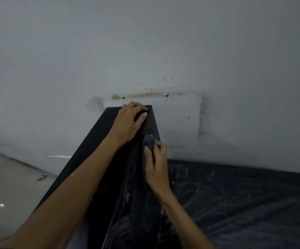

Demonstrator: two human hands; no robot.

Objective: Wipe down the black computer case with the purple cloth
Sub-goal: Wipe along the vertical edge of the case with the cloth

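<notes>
The black computer case [95,141] stands upright in front of me, its top running away toward the wall. My left hand [129,121] rests on the far end of the top, fingers curled over its right edge. My right hand [156,166] grips the bunched cloth [148,141], which looks grey-purple in the dim light, and presses it against the upper part of the case's right side panel. A sliver of brighter purple shows by my fingers. My arms hide much of the case's top and near side.
A grey wall [145,51] with brown stains and two small screw holes stands right behind the case. Dark plastic sheeting [244,203] speckled with white dust covers the surface to the right. Pale tiled floor [11,186] lies to the left.
</notes>
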